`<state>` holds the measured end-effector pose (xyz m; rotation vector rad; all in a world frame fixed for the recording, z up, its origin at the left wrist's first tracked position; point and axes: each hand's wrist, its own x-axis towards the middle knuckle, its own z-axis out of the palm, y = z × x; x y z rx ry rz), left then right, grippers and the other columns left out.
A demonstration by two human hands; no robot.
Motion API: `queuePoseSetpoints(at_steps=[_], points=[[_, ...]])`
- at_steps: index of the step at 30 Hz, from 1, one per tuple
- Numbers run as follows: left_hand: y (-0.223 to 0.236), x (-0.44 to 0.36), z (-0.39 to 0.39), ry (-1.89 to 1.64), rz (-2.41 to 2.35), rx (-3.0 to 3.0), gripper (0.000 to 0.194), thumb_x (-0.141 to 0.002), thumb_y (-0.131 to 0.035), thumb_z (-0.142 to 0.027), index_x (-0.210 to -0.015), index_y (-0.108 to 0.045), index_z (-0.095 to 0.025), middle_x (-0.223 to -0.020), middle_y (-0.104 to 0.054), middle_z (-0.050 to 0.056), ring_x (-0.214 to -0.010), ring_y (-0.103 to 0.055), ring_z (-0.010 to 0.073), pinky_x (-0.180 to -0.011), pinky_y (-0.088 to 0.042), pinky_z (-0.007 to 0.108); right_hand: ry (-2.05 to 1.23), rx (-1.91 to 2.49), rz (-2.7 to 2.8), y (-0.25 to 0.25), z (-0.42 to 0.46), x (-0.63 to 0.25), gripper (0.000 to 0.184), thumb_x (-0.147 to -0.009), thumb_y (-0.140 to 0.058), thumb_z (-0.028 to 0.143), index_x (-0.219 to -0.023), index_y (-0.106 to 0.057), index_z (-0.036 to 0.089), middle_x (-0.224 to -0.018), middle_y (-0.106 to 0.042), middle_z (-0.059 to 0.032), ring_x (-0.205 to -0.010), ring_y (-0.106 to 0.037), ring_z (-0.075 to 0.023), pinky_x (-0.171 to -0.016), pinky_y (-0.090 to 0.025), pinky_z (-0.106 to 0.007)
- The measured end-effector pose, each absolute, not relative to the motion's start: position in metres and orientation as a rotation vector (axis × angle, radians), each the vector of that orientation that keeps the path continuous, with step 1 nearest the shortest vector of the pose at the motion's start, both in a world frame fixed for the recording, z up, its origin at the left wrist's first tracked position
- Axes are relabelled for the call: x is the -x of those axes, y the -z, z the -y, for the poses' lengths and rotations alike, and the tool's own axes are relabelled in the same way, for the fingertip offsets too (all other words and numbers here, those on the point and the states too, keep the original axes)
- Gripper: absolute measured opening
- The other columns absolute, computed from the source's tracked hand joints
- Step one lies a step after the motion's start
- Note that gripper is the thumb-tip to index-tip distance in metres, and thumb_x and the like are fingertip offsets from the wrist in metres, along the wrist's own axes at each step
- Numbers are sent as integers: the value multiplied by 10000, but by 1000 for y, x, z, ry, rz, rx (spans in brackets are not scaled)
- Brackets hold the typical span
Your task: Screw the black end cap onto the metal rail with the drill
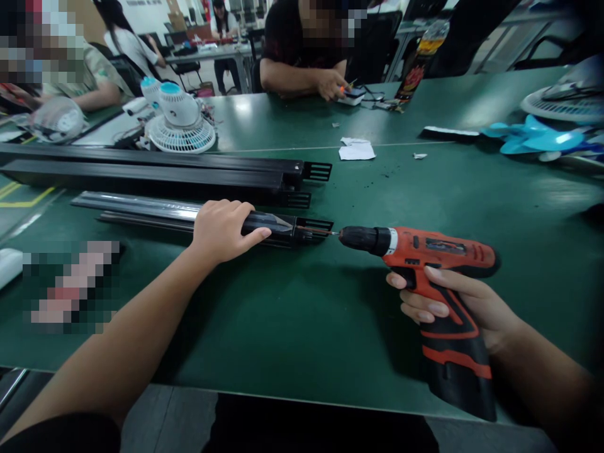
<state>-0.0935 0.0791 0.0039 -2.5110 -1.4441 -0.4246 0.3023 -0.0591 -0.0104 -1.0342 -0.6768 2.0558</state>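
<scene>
My right hand [453, 302] is wrapped round the grip of a red and black cordless drill [438, 248], which points left. The drill's bit reaches toward the slotted end bracket [316, 228] of a long black bar with a shiny face [141, 204]. Whether the bit touches anything there I cannot tell. My left hand [224, 229] lies over this bar near its right end, fingers curled over the far side and thumb along the top. Behind it on the table lie more long black bars [155, 176] with similar slotted ends.
White fan parts [182, 119] stand at the back left, light-blue fan blades [538, 135] at the right. Scraps of white paper [357, 150] lie on the green table [292, 327]. A drink bottle [419, 60] stands near a person's hand [330, 85] across the table.
</scene>
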Motion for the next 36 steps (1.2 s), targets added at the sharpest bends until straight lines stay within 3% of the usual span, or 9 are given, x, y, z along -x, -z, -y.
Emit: queuePoseSetpoints(at_steps=[8,16,36], points=[[-4,94,-79,415,1436,2503,839,-985,-316,-860,-1110,-795,-183,-953,-805,147,-896,-726,364,-840,-495,499,-2073,1096,643,10,58,-304,367,-780,-907,527,-919,-759,221,-506,-368,70,-539,-320,-145,-506,-437,-261],[-3,93,-79,455,1447,2498,844,-975,-321,-870,-1081,-800,-184,-935,-801,146,-881,-727,363,-834,-500,501,-2043,1082,639,10,60,-301,361,-761,-932,510,-852,-749,212,-525,-400,71,-528,-228,-119,-508,-447,-243],[-4,93,-83,467,1406,2500,837,-961,-333,-890,-987,-794,-193,-851,-774,144,-780,-708,335,-776,-503,488,-2126,1002,573,13,59,-304,358,-814,-909,501,-878,-717,206,-517,-363,84,-547,-298,-132,-508,-405,-243]])
